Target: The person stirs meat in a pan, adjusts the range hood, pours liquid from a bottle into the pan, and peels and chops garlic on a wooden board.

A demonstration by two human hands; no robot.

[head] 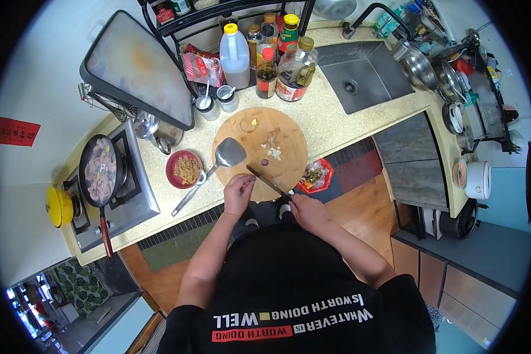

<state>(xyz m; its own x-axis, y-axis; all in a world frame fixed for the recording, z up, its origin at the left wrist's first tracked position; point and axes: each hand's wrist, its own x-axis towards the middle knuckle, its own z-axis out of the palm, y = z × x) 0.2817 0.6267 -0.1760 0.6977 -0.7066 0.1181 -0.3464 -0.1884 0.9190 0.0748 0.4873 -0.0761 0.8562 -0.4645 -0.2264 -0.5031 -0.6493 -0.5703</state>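
A round wooden cutting board (234, 119) lies at the counter's edge. My right hand (309, 212) grips a kitchen knife (270, 182) by its handle, the blade slanting across the board's near part. Close to the blade's tip, my left hand (239, 191) rests at the board's near left edge, its fingertips around a small purplish piece. Chopped white pieces (274, 153), probably garlic, a small purple piece (264, 162) and a yellowish slice (254, 121) lie on the wood. The blade of a metal wok spatula (230, 152) overlaps the board's left side.
Left of the board is a red bowl of minced food (186, 170). A frying pan with meat pieces (101, 170) sits on the stove, beside a yellow pot (59, 206). Bottles (266, 75) and two small jars (227, 99) stand behind; the sink (358, 84) is at right, a red scrap basket (329, 176) below.
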